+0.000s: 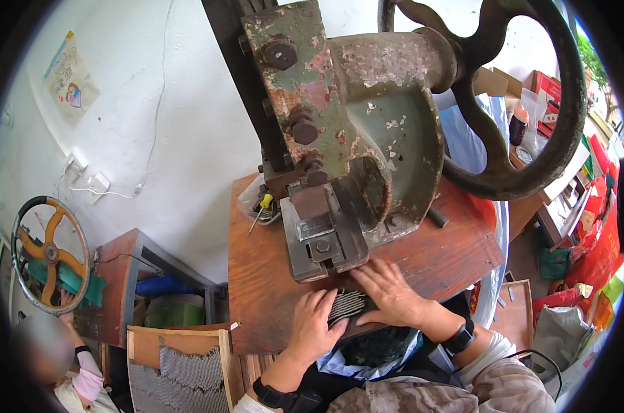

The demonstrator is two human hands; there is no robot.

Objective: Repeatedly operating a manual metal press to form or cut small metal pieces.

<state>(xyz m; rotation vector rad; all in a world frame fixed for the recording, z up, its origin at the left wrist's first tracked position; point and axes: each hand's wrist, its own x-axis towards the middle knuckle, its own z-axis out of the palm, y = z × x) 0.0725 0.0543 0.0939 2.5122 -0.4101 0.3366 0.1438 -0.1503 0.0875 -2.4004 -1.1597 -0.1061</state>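
Note:
A bundle of thin grey metal strips [347,305] lies at the front edge of the reddish wooden bench, between my hands. My left hand [315,322] curls its fingers and thumb against the bundle's left end. My right hand [393,297] rests on the right, fingers stretched toward the die block, thumb beside the strips. Just beyond my fingers stands the steel die block [324,237], with a bolt in its front and a ridged metal piece [315,226] on top. Above it rises a heavy hand press [394,138] with peeling green paint. What lies under my right palm is hidden.
The press's large handwheel [487,89] looms at upper right. A yellow-handled screwdriver [262,206] leans in a plastic tub behind the die. At lower left, a wooden box [224,358] holds grey strips. Another person [85,375] sits by a second wheel [51,253].

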